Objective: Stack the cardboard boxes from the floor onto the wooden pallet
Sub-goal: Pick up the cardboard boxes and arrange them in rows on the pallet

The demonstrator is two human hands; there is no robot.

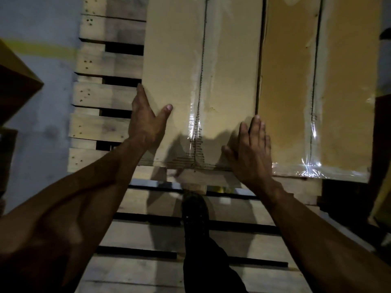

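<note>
Two taped cardboard boxes lie side by side on the wooden pallet (101,96). The paler left box (190,66) has a centre seam under clear tape. The more orange right box (296,81) touches its right side. My left hand (148,123) rests on the left box's near left corner, fingers straight along the left edge and thumb spread over the top. My right hand (251,153) lies flat on the same box's near right corner, fingers straight, fingertips at the gap between the two boxes.
Bare pallet slats (148,271) stretch toward me, and my dark shoe and trouser leg (198,229) stand on them. Another cardboard box (14,81) sits at the left edge over the grey floor (42,123). A dark box edge (380,144) shows at the far right.
</note>
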